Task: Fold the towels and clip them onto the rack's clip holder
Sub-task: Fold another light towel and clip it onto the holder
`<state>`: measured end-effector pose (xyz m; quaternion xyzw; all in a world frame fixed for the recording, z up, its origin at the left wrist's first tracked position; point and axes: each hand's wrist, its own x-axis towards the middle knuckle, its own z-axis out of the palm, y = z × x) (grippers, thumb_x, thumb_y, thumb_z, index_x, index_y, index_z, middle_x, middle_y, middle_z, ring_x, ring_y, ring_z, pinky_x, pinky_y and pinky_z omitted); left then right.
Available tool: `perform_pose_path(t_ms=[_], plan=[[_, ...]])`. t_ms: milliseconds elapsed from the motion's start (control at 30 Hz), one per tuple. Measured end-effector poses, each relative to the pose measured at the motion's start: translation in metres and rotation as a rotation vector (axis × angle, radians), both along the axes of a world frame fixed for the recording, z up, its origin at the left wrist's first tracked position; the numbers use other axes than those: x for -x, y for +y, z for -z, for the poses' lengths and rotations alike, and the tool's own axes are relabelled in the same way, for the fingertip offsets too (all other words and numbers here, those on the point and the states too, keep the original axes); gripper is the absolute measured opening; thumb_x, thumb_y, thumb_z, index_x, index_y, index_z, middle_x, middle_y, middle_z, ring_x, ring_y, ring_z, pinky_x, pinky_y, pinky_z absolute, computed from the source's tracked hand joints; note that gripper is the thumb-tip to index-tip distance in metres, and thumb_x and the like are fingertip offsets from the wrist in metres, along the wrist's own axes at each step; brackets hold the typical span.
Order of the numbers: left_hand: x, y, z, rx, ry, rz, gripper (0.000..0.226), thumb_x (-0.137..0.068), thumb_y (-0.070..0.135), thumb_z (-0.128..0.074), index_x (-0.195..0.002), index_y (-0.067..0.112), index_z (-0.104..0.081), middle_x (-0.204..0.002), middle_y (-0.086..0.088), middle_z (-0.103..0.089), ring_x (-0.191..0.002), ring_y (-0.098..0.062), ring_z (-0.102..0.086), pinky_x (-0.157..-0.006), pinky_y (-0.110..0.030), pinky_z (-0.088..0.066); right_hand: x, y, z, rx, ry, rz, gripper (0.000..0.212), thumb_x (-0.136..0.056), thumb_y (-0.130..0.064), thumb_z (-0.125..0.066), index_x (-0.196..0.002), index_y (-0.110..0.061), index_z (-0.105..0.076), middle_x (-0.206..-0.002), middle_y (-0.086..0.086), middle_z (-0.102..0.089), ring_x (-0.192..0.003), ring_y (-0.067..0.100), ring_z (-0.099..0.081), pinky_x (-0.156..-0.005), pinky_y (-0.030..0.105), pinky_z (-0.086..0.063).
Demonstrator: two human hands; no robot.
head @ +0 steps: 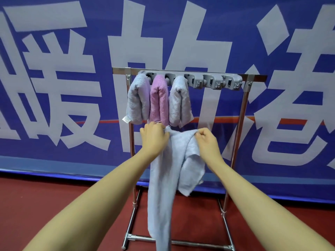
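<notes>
A light blue towel (168, 178) hangs loose in front of the metal rack (241, 124). My left hand (154, 137) grips its top left edge and my right hand (206, 140) pinches its top right edge. A grey clip holder (215, 81) runs along the rack's top bar. Three folded towels hang from its left clips: a lavender towel (137, 100), a pink towel (159, 100) and a pale grey-blue towel (179, 102). The clips to the right hold nothing.
A large blue banner (54, 87) with white characters stands close behind the rack. The floor (45, 205) is dark red. The rack's base bars (190, 242) lie on the floor below the hanging towel.
</notes>
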<state>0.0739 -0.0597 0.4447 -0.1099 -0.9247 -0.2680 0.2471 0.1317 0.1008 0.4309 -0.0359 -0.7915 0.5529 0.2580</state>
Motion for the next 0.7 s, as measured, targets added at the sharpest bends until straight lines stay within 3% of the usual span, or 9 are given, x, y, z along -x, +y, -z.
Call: perform_pose_path(t_ms=[67,133,200,300,400,467,600,700], plan=[[-0.005,0.001,0.009,-0.01,-0.016,0.061,0.022,-0.085,0.022,-0.053,-0.098,0.012,-0.069,-0.099,-0.009,-0.06,-0.1,-0.031,-0.05,-0.076,-0.032,-0.024,0.002,-0.004,-0.006,-0.034,0.039,-0.023,0.015,-0.096,-0.017,-0.046,-0.092,-0.012,-0.06,-0.079,-0.007,-0.059,-0.076,0.008,-0.052,-0.082,0.03,-0.044],[-0.014,0.003,0.015,-0.051,-0.013,0.202,0.032,-0.082,0.028,-0.048,-0.106,0.02,-0.068,-0.099,-0.005,-0.057,-0.1,-0.026,-0.047,-0.079,-0.031,-0.023,0.005,-0.007,-0.011,-0.049,0.062,-0.061,0.014,-0.095,-0.015,-0.047,-0.091,-0.013,-0.06,-0.083,-0.008,-0.062,-0.083,0.01,-0.057,-0.09,0.035,-0.045],[-0.027,0.006,0.018,-0.062,-0.002,0.36,0.041,-0.076,0.042,-0.039,-0.098,0.019,-0.066,-0.086,0.001,-0.049,-0.091,-0.02,-0.042,-0.077,-0.029,-0.021,0.007,-0.01,-0.018,-0.045,0.083,-0.106,0.014,-0.095,-0.013,-0.047,-0.091,-0.013,-0.061,-0.086,-0.005,-0.064,-0.088,0.012,-0.059,-0.092,0.037,-0.047],[-0.034,0.013,0.019,-0.037,0.013,0.428,0.051,-0.074,0.058,-0.035,-0.088,0.015,-0.059,-0.081,0.005,-0.04,-0.085,-0.014,-0.038,-0.072,-0.025,-0.015,0.008,-0.011,-0.028,-0.049,0.118,-0.177,0.015,-0.096,-0.011,-0.047,-0.092,-0.012,-0.061,-0.085,0.001,-0.063,-0.079,0.01,-0.056,-0.079,0.028,-0.048],[-0.031,0.018,0.014,-0.095,0.032,0.384,0.033,-0.087,0.043,-0.054,-0.071,0.015,-0.051,-0.075,0.004,-0.041,-0.082,-0.016,-0.04,-0.07,-0.028,-0.016,0.005,-0.009,-0.037,-0.06,0.154,-0.229,0.016,-0.097,-0.009,-0.046,-0.092,-0.013,-0.061,-0.083,0.0,-0.061,-0.073,0.002,-0.054,-0.071,0.015,-0.045],[-0.03,0.022,0.011,-0.163,0.007,0.377,0.039,-0.089,0.03,-0.057,-0.058,0.02,-0.037,-0.068,0.005,-0.037,-0.077,-0.017,-0.04,-0.069,-0.029,-0.019,0.004,-0.004,-0.04,-0.075,0.136,-0.229,0.016,-0.097,-0.009,-0.045,-0.093,-0.012,-0.061,-0.084,0.0,-0.061,-0.071,-0.004,-0.055,-0.069,0.01,-0.043],[-0.03,0.029,0.005,-0.199,0.012,0.317,0.044,-0.092,0.03,-0.052,-0.054,0.024,-0.031,-0.062,0.007,-0.036,-0.073,-0.016,-0.04,-0.069,-0.029,-0.019,0.02,0.015,-0.024,-0.324,0.02,-0.013,0.021,-0.097,-0.025,-0.039,-0.091,-0.031,-0.058,-0.093,-0.003,-0.064,-0.099,0.017,-0.051,-0.082,0.026,-0.028],[-0.028,0.033,-0.002,-0.182,0.017,0.248,0.047,-0.093,0.034,-0.05,-0.051,0.023,-0.032,-0.06,0.007,-0.037,-0.073,-0.018,-0.042,-0.072,-0.03,-0.02,0.014,0.018,-0.016,-0.469,0.005,0.128,0.018,-0.097,-0.023,-0.04,-0.097,-0.027,-0.058,-0.098,-0.008,-0.056,-0.096,0.015,-0.04,-0.08,0.029,-0.022]])
